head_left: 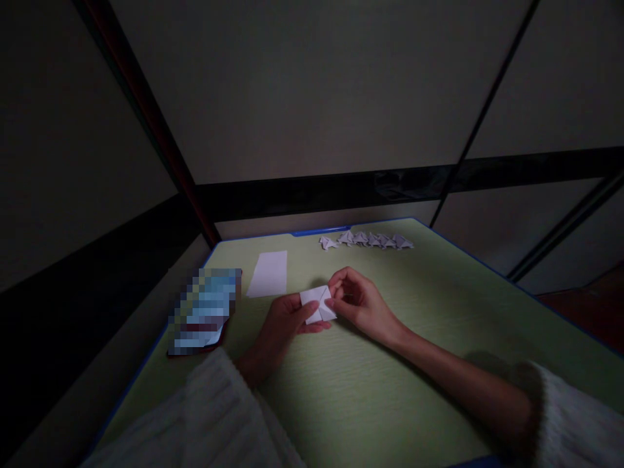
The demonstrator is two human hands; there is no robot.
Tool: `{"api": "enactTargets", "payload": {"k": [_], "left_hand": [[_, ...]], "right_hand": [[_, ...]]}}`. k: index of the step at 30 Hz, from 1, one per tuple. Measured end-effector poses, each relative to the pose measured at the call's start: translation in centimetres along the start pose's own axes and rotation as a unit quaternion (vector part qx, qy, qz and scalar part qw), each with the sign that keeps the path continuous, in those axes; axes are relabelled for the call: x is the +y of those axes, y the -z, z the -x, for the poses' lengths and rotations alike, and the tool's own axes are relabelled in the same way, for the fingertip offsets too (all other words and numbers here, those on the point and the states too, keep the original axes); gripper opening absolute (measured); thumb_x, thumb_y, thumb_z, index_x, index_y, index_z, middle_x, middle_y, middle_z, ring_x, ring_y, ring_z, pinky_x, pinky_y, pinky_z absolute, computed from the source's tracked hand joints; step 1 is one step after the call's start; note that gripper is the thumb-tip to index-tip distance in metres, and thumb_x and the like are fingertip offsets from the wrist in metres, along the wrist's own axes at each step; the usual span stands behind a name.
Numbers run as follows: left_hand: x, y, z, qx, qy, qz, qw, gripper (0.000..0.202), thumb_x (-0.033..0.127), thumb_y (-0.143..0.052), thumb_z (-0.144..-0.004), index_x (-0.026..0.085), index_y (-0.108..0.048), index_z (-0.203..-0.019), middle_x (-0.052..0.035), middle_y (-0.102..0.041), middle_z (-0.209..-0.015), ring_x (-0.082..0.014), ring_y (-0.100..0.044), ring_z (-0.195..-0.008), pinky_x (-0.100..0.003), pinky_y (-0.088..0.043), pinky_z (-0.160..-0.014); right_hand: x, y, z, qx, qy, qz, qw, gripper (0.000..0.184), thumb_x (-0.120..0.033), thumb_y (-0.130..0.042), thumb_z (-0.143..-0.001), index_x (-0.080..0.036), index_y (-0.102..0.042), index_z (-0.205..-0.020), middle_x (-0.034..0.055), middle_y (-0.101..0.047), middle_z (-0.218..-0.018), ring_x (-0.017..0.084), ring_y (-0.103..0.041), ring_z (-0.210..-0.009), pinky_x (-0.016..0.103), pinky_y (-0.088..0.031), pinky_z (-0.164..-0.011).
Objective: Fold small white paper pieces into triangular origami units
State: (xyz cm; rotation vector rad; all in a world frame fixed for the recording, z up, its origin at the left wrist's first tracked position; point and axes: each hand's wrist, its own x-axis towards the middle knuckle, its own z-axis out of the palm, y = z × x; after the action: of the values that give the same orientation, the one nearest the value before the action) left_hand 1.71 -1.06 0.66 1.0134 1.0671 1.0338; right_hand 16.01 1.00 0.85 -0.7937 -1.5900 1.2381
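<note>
A small folded piece of white paper [316,300], roughly square with crease lines meeting near its middle, is held up over the table. My left hand [287,320] grips it from the left, thumb on top and fingers underneath. On its right side, my right hand [363,304] pinches the edge between thumb and curled fingers. Part of the paper's right edge is covered by the right fingertips.
The light green table [390,403] has a blue rim. White paper sheets [269,273] lie beyond my left hand. A blurred-out device with a dark red edge [207,312] lies at left. Several folded paper figures [374,240] line the far edge, before a cabinet wall [322,91].
</note>
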Motion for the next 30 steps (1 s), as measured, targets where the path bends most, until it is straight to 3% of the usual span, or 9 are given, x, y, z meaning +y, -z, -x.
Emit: {"api": "enactTargets", "payload": {"k": [7, 17, 23, 30], "left_hand": [[-0.02, -0.23, 0.01, 0.008, 0.000, 0.004, 1.000, 0.026, 0.017, -0.064, -0.058, 0.007, -0.063, -0.082, -0.0059, -0.067, -0.072, -0.0137, -0.060, -0.062, -0.027, -0.051, -0.063], [-0.11, -0.03, 0.08, 0.010, -0.001, 0.005, 1.000, 0.024, 0.018, -0.064, -0.060, 0.007, -0.062, -0.081, -0.0057, -0.067, -0.072, -0.0132, -0.061, -0.061, -0.025, -0.051, -0.062], [0.29, -0.47, 0.06, 0.050, 0.016, 0.043, 0.998, 0.018, 0.012, -0.067, -0.053, 0.007, -0.063, -0.070, -0.0034, -0.067, -0.063, -0.0127, -0.061, -0.057, -0.023, -0.051, -0.058], [0.32, -0.56, 0.22, 0.031, 0.005, 0.038, 0.999, 0.021, 0.014, -0.068, -0.050, 0.008, -0.064, -0.070, -0.0029, -0.066, -0.061, -0.0132, -0.060, -0.057, -0.026, -0.050, -0.059]], "right_hand": [[0.28, 0.06, -0.18, 0.013, 0.001, 0.005, 1.000, 0.018, -0.008, -0.054, -0.061, -0.016, -0.043, -0.074, -0.0040, -0.044, -0.063, 0.005, -0.039, -0.051, 0.018, -0.032, -0.047], [-0.16, 0.13, -0.16, 0.023, -0.010, 0.040, 0.999, 0.017, -0.009, -0.055, -0.060, -0.015, -0.045, -0.072, -0.0040, -0.045, -0.062, 0.006, -0.040, -0.051, 0.019, -0.033, -0.048], [-0.06, 0.11, -0.12, 0.025, -0.023, 0.051, 0.998, 0.017, -0.009, -0.055, -0.060, -0.015, -0.047, -0.074, -0.0047, -0.044, -0.058, 0.006, -0.040, -0.050, 0.019, -0.034, -0.047], [0.18, 0.28, -0.29, 0.006, -0.033, 0.046, 0.998, 0.013, -0.011, -0.056, -0.060, -0.014, -0.051, -0.072, -0.0059, -0.040, -0.052, 0.006, -0.038, -0.046, 0.019, -0.032, -0.046]]}}
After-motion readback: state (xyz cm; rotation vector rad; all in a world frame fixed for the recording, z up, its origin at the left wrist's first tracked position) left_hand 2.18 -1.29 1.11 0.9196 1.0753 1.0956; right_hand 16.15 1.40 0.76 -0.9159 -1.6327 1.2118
